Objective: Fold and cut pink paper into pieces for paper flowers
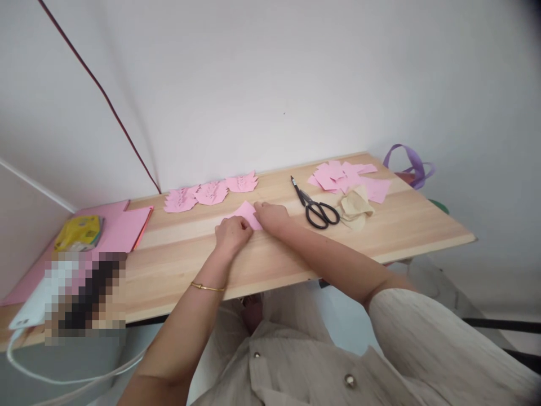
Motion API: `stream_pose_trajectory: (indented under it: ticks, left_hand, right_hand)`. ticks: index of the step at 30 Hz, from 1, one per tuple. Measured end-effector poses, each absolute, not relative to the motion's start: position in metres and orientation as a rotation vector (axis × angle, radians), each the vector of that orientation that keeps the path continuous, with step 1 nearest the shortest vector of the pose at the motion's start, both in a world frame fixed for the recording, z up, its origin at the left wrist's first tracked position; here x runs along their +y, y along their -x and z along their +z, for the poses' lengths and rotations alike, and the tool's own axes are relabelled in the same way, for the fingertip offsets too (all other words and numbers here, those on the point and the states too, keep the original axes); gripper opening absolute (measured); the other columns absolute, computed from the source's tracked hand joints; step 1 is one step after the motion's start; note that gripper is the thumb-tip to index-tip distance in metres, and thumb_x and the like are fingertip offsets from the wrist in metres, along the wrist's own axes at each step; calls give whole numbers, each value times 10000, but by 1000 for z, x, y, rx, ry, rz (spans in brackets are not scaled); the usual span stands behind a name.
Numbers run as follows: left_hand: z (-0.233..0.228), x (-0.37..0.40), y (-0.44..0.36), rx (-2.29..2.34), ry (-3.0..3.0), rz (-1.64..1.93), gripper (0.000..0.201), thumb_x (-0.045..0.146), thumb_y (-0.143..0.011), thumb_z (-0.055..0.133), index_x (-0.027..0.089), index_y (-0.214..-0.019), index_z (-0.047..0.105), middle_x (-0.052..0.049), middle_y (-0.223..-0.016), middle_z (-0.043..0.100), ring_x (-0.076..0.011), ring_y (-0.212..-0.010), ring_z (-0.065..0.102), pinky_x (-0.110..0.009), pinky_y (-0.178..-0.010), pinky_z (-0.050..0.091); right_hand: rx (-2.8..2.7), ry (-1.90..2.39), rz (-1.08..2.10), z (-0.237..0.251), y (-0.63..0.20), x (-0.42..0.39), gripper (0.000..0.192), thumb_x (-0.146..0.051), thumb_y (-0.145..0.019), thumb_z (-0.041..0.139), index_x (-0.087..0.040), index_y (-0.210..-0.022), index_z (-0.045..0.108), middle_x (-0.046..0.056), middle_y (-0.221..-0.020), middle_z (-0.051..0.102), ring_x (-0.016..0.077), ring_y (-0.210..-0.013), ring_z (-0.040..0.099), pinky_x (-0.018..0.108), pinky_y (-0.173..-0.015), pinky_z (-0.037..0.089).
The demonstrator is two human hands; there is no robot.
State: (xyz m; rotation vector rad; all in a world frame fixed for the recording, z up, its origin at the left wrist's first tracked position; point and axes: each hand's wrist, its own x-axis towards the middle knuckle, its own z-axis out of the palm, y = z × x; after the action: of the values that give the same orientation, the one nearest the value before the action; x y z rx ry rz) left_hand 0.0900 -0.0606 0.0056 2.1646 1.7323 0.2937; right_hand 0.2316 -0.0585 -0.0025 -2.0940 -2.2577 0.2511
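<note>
Both the left hand [231, 232] and right hand [270, 214] press curled fingers on a pink paper [246, 213] on the counter [279, 254]. Scissors [315, 206] lie just right.

- Bare bench [270, 265] along the near edge gives open passage.
- Black scissors [316, 207] and tan scraps [356, 207] block the right.
- Folded pink pieces [210, 193] line the wall side.
</note>
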Motion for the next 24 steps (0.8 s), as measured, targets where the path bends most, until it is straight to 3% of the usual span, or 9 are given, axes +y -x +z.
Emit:
stream_pose_trajectory:
  ticks: [18, 24]
  left_hand:
    - [7, -38, -42, 1877, -1895, 246, 106, 279, -612, 617, 190, -639, 667, -21, -627, 644, -153, -589, 545, -246, -535, 344]
    - [8, -35, -19, 1861, -1808, 347, 110, 267, -586, 651, 159, -601, 646, -17, -539, 590, -142, -524, 509, -248, -497, 329]
  right_hand:
    - [-2215, 2028, 293, -11, -234, -54, 264, -296, -921, 354, -165, -1114, 478, 147, -1095, 624, 248, -958, 620, 341, -729, 471]
    - [-2147, 2041, 323, -5, -237, -55, 253, -294, -919, 348, -152, -1056, 506, 145, -1005, 651, 242, -901, 625, 313, -696, 438]
